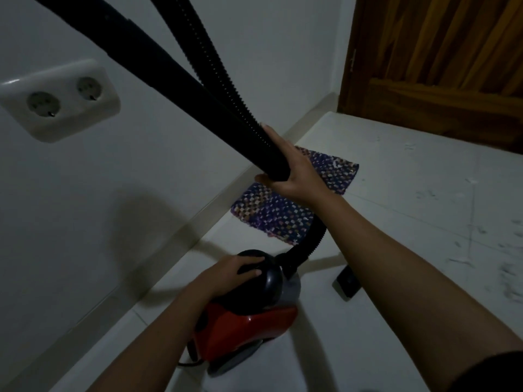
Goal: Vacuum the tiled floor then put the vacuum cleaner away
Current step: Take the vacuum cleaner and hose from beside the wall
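Fingers (249,271) atop vacuum cleaner (243,329), beside wall (85,207)

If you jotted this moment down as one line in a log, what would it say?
left hand: on vacuum cleaner top | right hand: gripping wand and hose | wall socket: nothing plugged in | mat: by wall

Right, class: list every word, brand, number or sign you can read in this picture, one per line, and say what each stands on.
There is no readable text in this picture.
Red vacuum cleaner: no brand or label can be made out on its casing in the dim light.
Double wall socket: plain white, no markings legible.
Small dark object on the floor: too dark to show any writing.
Woven mat: pattern only, no words.
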### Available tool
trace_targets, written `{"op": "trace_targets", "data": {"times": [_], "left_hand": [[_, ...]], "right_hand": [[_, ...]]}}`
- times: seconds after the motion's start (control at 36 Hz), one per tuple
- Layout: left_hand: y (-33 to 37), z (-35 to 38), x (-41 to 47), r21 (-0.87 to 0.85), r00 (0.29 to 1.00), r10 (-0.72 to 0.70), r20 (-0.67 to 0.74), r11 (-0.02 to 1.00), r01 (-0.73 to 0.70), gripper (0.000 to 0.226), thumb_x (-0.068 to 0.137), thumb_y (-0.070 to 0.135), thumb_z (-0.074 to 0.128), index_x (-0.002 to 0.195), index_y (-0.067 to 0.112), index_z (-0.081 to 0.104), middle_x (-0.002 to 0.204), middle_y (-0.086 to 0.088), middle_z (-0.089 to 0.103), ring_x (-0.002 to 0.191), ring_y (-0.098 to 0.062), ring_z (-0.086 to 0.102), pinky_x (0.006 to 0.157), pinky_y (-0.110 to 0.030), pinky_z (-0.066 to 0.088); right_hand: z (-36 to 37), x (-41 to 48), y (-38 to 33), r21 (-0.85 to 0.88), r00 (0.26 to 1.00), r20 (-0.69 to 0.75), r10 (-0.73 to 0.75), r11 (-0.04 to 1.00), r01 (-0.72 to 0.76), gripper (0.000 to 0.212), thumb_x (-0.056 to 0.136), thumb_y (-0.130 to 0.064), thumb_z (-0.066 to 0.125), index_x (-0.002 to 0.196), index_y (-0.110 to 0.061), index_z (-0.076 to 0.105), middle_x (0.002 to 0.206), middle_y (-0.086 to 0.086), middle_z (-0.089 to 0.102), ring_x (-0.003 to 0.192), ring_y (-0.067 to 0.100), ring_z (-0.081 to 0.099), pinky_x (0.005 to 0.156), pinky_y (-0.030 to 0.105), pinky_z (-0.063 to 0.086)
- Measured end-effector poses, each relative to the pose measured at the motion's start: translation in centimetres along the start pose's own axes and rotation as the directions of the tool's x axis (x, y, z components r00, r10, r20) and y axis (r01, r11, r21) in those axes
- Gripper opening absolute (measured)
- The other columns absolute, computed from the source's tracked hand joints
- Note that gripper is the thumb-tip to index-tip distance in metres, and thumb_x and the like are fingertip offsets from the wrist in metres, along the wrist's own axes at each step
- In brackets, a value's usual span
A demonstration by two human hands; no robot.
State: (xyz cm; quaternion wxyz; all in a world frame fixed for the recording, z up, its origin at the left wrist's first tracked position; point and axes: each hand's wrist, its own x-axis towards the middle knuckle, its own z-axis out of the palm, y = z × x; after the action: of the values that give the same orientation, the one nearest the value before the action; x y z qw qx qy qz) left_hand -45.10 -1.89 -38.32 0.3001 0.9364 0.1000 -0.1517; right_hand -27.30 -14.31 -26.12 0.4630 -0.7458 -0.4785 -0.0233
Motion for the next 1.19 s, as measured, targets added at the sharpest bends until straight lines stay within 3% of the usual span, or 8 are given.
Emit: {"op": "trace_targets", "data": {"times": [0.33,0.47,0.56,0.64,0.78,0.94,1.06,1.19], "left_hand": [[-0.7,1.6,-0.7,0.008,0.994,-0.004,-0.113,1.000,0.005,0.043,0.096,0.047,0.037,0.138,0.042,0.039,0.121,-0.007,0.057,0.113,-0.022,0.053,0.098,-0.036,0.043],[0.1,2.0,-1.8,0.094,0.967,0.056,-0.249,0.995,-0.033,0.042,0.098,0.038,0.040,0.138,0.028,0.046,0.133,-0.008,0.046,0.120,-0.023,0.047,0.103,-0.033,0.039],[-0.4,2.5,-3.2,0.025,0.846,0.082,-0.526,0.996,-0.082,0.041,0.096,0.034,0.043,0.132,0.020,0.054,0.139,-0.010,0.043,0.117,-0.020,0.049,0.102,-0.032,0.042],[-1.5,3.6,-5.1,-0.321,0.682,-0.192,-0.706,0.945,-0.067,0.036,0.098,0.025,0.044,0.132,0.021,0.052,0.141,-0.002,0.038,0.123,-0.010,0.043,0.103,-0.028,0.040],[-4.0,6.8,-7.1,-0.756,0.431,-0.701,-0.568,0.652,0.064,0.041,0.098,0.031,0.041,0.134,0.012,0.048,0.140,-0.009,0.041,0.129,-0.022,0.043,0.107,-0.034,0.036],[-4.8,9.2,-7.4,-0.863,0.493,-0.773,-0.399,0.498,0.082,0.047,0.097,0.040,0.040,0.133,0.010,0.047,0.127,0.002,0.046,0.117,-0.017,0.047,0.096,-0.032,0.040],[-7.3,12.5,-6.4,-0.899,0.551,-0.764,-0.337,0.435,0.053,0.072,0.082,0.070,0.039,0.139,0.025,0.040,0.133,-0.006,0.052,0.119,-0.028,0.054,0.097,-0.051,0.048],[-7.0,12.2,-6.3,-0.933,0.580,-0.756,-0.304,0.359,-0.021,0.068,0.085,0.061,0.043,0.144,0.030,0.030,0.144,-0.007,0.043,0.126,-0.030,0.048,0.101,-0.056,0.043]], "right_hand": [[2.6,-1.4,2.1,-0.132,0.996,0.069,-0.061,0.989,0.070,0.085,0.075,-0.056,0.057,0.151,-0.028,0.029,0.110,0.009,0.062,0.104,0.028,0.059,0.096,0.054,0.040],[2.7,-1.1,1.7,-0.112,0.993,0.082,-0.083,0.990,0.091,0.084,0.076,-0.055,0.059,0.151,-0.031,0.028,0.115,0.011,0.062,0.107,0.029,0.059,0.095,0.057,0.042],[2.7,-1.0,1.7,-0.096,0.993,0.064,-0.098,0.990,0.104,0.084,0.076,-0.054,0.060,0.151,-0.035,0.026,0.114,0.012,0.062,0.105,0.030,0.060,0.090,0.057,0.046],[2.6,-1.2,1.7,-0.087,0.995,0.038,-0.092,0.992,0.095,0.084,0.076,-0.053,0.061,0.150,-0.034,0.027,0.113,0.011,0.062,0.104,0.029,0.060,0.091,0.058,0.045],[2.4,-1.6,1.7,-0.079,0.996,0.030,-0.090,0.993,0.092,0.083,0.077,-0.052,0.063,0.150,-0.034,0.027,0.118,0.010,0.060,0.108,0.028,0.059,0.094,0.058,0.044],[2.7,-1.6,1.5,-0.079,0.995,0.023,-0.094,0.992,0.095,0.083,0.078,-0.054,0.062,0.149,-0.041,0.022,0.126,0.012,0.059,0.116,0.029,0.057,0.098,0.058,0.042],[3.2,-1.4,1.9,-0.114,0.994,0.042,-0.103,0.988,0.107,0.082,0.079,-0.054,0.063,0.149,-0.040,0.023,0.123,0.012,0.060,0.113,0.028,0.058,0.096,0.057,0.044],[3.7,-1.6,2.5,-0.166,0.993,0.027,-0.115,0.979,0.118,0.082,0.078,-0.051,0.064,0.149,-0.034,0.026,0.114,0.009,0.061,0.105,0.027,0.059,0.093,0.058,0.044]]}}
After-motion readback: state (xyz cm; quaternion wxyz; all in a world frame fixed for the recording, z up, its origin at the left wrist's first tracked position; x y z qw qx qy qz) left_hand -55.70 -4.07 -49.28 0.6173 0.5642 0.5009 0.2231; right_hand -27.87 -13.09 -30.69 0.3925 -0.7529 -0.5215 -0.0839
